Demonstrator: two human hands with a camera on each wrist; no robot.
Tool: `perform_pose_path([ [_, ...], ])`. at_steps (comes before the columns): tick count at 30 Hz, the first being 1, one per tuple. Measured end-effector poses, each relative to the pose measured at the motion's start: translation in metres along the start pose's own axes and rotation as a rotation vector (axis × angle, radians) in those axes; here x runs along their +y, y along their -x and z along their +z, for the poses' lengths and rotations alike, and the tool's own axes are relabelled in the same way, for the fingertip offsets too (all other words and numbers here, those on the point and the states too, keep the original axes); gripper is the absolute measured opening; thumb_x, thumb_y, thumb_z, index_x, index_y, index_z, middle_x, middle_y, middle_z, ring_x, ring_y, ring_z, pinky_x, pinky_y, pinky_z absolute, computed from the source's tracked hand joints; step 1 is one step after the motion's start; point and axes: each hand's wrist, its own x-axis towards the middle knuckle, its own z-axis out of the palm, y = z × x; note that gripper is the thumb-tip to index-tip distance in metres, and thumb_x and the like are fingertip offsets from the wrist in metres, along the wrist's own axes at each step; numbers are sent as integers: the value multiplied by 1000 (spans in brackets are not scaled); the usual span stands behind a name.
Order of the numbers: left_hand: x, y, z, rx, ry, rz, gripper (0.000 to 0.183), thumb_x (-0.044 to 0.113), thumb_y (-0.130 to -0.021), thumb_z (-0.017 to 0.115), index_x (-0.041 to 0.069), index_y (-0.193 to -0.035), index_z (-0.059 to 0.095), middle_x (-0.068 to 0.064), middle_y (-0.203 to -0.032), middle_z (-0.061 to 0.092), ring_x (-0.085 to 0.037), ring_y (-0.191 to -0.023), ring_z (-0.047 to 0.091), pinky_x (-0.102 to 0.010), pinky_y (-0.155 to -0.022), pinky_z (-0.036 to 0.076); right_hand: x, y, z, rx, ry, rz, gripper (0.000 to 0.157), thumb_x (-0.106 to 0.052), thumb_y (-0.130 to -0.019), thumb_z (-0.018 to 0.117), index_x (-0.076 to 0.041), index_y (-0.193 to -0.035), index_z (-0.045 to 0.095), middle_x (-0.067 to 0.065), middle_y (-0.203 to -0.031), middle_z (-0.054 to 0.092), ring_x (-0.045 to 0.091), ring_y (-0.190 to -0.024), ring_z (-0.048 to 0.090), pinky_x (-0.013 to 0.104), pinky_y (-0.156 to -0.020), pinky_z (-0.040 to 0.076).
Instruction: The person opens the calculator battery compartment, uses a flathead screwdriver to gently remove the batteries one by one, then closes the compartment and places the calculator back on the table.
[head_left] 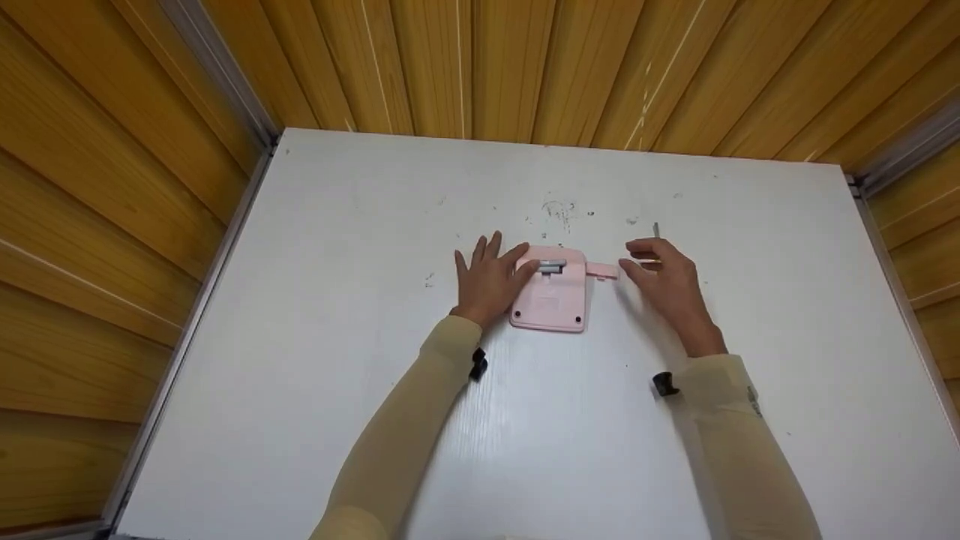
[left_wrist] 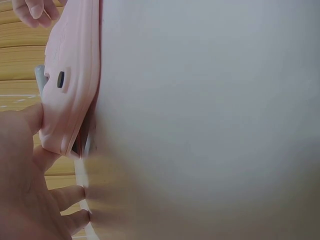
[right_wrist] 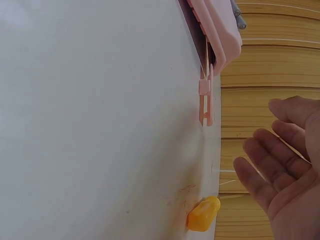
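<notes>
The pink device (head_left: 547,304) lies on the surface (head_left: 300,337), cover (head_left: 602,271) off beside it, batteries (head_left: 553,267) exposed; closing apparently remains. The left hand (head_left: 486,288) pinches its edge; the right hand (head_left: 670,279), fingers loosely parted, holds nothing.

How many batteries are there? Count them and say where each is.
2, both on the pink device beside the left hand: in the head view, one battery lies higher, the other battery directly below it. More could be hidden under the hand.
</notes>
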Motion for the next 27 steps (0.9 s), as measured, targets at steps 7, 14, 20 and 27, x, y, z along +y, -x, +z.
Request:
perform_pose_path([
  [7,-1,-1,1,1,2,1,62,66,-108,42,32,-158,54,-13,-172,29,-36,-161,18,-70,-124,3,-4,-1,2,-16,-28,-14,36,-16,-101,77,-1,-132,66,15,-133,68,33,-126,64,46,-107,52],
  [14,0,-1,1,-11,13,-14,62,67,-107,41,34,-159,53,-12,-173,28,-35,-162,16,-68,-124,1,-9,-3,4,-57,-39,11,37,-18,-101,77,-3,-133,67,14,-134,68,31,-127,63,44,-106,52],
  [20,-1,-1,1,-13,42,-16,63,68,-107,42,33,-158,53,-13,-173,27,-35,-162,14,-68,-124,-1,-13,-3,6,-60,-56,-16,34,-14,-100,77,-3,-131,68,13,-133,69,31,-126,64,44,-105,53],
  [27,0,-1,0,-14,28,-16,63,67,-107,41,34,-159,53,-12,-173,27,-35,-162,15,-67,-125,-1,-18,-5,10,-71,-57,-21,33,-11,-100,77,-3,-131,69,14,-131,70,31,-124,66,43,-105,54],
])
